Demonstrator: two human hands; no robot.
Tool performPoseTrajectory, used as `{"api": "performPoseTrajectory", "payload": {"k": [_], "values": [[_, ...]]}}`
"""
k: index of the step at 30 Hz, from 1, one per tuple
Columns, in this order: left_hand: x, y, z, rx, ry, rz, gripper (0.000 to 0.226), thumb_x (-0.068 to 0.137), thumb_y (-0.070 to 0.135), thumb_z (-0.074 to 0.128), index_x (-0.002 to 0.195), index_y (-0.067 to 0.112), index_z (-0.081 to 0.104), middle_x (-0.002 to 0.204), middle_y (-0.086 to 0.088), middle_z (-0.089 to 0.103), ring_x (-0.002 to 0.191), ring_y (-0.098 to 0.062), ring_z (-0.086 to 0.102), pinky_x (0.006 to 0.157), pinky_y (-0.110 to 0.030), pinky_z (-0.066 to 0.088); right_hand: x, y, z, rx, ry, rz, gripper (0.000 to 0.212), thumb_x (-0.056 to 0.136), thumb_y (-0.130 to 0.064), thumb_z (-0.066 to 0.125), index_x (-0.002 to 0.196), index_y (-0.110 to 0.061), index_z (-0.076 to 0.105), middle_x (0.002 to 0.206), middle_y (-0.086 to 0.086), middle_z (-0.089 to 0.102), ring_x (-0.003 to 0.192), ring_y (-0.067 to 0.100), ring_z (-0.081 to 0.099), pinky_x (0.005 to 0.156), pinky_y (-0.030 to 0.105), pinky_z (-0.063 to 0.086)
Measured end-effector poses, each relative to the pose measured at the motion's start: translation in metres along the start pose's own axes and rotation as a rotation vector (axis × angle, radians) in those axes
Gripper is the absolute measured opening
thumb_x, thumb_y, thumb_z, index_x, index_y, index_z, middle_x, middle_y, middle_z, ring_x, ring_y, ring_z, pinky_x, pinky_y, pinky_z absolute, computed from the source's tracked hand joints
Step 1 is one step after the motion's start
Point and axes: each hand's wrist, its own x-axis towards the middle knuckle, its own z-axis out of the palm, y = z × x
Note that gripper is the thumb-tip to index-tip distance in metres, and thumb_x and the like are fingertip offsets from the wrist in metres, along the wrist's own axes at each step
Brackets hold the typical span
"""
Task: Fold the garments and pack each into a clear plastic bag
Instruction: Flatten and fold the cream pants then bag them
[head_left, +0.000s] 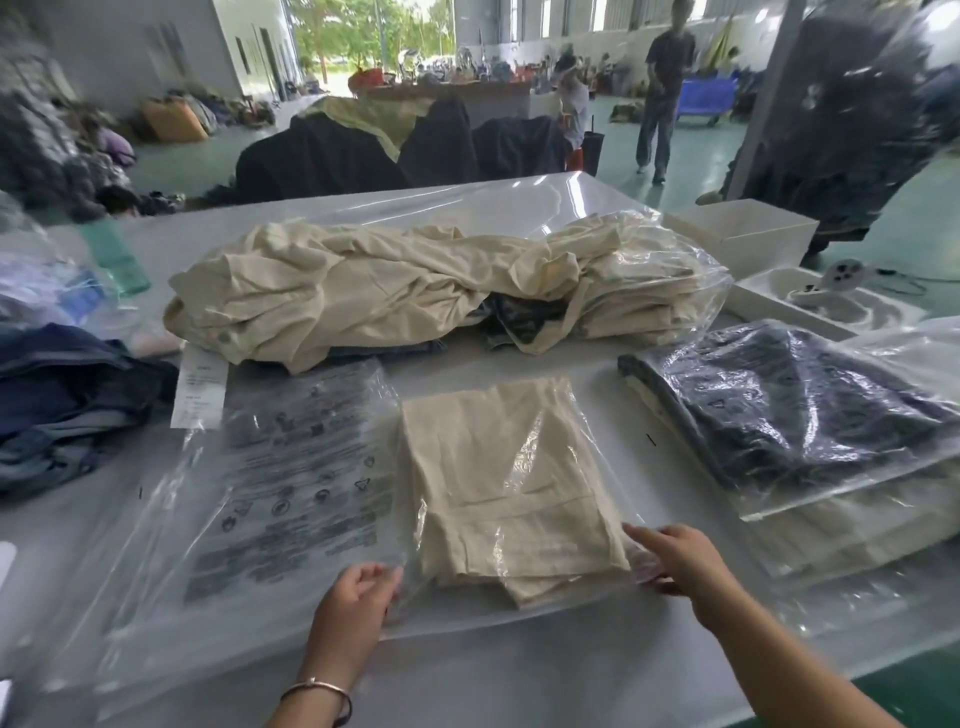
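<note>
cream garment in its bag, both hands on the plastic

we see a folded cream garment (511, 483) lying inside a clear plastic bag (291, 499) on the white tabletop (545, 670), near the front edge. the garment fills the right part of the bag; the left part shows black printed warnings and symbols. our left hand (358, 590), with a thin bracelet (318, 688) at the wrist, has its fingers curled onto the plastic just left of the garment's near corner, pinching the film. our right hand (675, 558) lies at the bag's right edge beside the garment, fingers reaching leftward with the plastic crumpled under them; it looks like a grip on the film, though blur keeps the thumb from showing clearly.

behind the bag sits a heap of loose cream garments (395, 291), its right end partly under a large clear sheet. to the right, a dark packed garment (795, 405) in its own bag rests on top of other bagged cream pieces. at the left edge lies a pile of blue denim (67, 395). white trays (748, 236) stand at the far right of the tabletop. a person (665, 88) stands on the green floor beyond.
</note>
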Motion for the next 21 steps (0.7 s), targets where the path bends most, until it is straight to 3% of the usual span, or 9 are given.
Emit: {"api": "performPoseTrajectory", "payload": {"k": [3,6,8,10,12,14,17,19,21], "values": [[0.007,0.027,0.014,0.044,0.016,-0.032,0.041,0.078,0.058,0.067,0.071,0.017,0.062,0.068,0.005,0.068,0.066,-0.016,0.065,0.064,-0.030,0.048,0.012,-0.017,0.007,-0.150,-0.048,-0.014,0.050,0.070,-0.048,0.080,0.067,-0.003,0.059,0.064,0.009,0.060,0.061,0.021,0.055,0.055,0.029,0.041],[0.019,0.058,0.028,0.067,0.003,-0.134,0.063,0.072,0.078,0.053,0.057,0.016,0.055,0.058,-0.001,0.057,0.060,-0.019,0.057,0.069,-0.033,0.045,0.020,-0.030,0.009,-0.216,-0.147,0.018,0.049,0.064,-0.044,0.086,0.069,-0.008,0.053,0.065,0.005,0.052,0.056,0.017,0.046,0.049,0.024,0.035],[0.028,0.077,0.041,-0.084,-0.143,-0.256,0.056,0.074,0.071,0.059,0.084,0.016,0.065,0.087,-0.008,0.063,0.081,-0.024,0.060,0.085,-0.040,0.048,0.023,-0.042,0.008,-0.227,-0.218,0.035,0.041,0.063,-0.033,0.086,0.073,-0.008,0.055,0.065,0.005,0.053,0.052,0.015,0.045,0.046,0.023,0.033],[0.031,0.094,0.056,-0.186,-0.287,-0.369,0.054,0.081,0.051,0.067,0.120,0.015,0.059,0.118,-0.014,0.058,0.098,-0.032,0.057,0.079,-0.041,0.049,0.029,-0.056,0.006,-0.186,-0.253,-0.011,0.031,0.065,-0.024,0.082,0.073,-0.010,0.056,0.067,0.004,0.052,0.053,0.014,0.046,0.046,0.023,0.035],[0.031,0.105,0.073,-0.183,-0.326,-0.359,0.040,0.080,0.031,0.071,0.112,0.007,0.063,0.094,-0.014,0.064,0.070,-0.025,0.058,0.055,-0.029,0.046,0.037,-0.074,-0.002,-0.095,-0.276,-0.090,0.023,0.067,-0.016,0.076,0.070,-0.012,0.054,0.066,0.002,0.050,0.052,0.011,0.046,0.045,0.021,0.036],[0.029,0.121,0.090,-0.228,-0.320,-0.307,0.015,0.075,0.020,0.070,0.076,0.005,0.069,0.059,-0.011,0.060,0.043,-0.019,0.053,0.040,-0.020,0.042,0.046,-0.093,-0.017,0.002,-0.302,-0.177,0.019,0.067,-0.006,0.072,0.066,-0.012,0.053,0.059,0.001,0.047,0.043,0.009,0.042,0.041,0.018,0.033],[0.030,0.156,0.120,-0.513,-0.339,-0.229,0.023,0.083,0.012,0.055,0.096,-0.001,0.067,0.087,-0.024,0.065,0.075,-0.030,0.064,0.071,-0.033,0.053,0.058,-0.119,-0.056,0.126,-0.320,-0.358,0.021,0.066,0.008,0.064,0.059,-0.011,0.059,0.051,-0.002,0.052,0.044,0.010,0.049,0.045,0.017,0.038],[0.029,0.187,0.143,-0.671,-0.397,-0.214,0.027,0.080,0.015,0.051,0.097,0.001,0.068,0.090,-0.023,0.064,0.077,-0.031,0.063,0.070,-0.035,0.054,0.067,-0.135,-0.093,0.196,-0.290,-0.478,0.033,0.067,0.012,0.062,0.049,-0.016,0.062,0.048,-0.006,0.056,0.042,0.008,0.052,0.044,0.016,0.041],[0.027,0.218,0.170,-0.752,-0.466,-0.127,0.027,0.085,0.018,0.050,0.097,0.003,0.070,0.087,-0.018,0.067,0.073,-0.028,0.066,0.066,-0.034,0.056,0.077,-0.150,-0.137,0.258,-0.231,-0.589,0.020,0.062,0.005,0.066,0.059,-0.014,0.067,0.056,-0.004,0.062,0.050,0.011,0.057,0.049,0.021,0.045]]}}
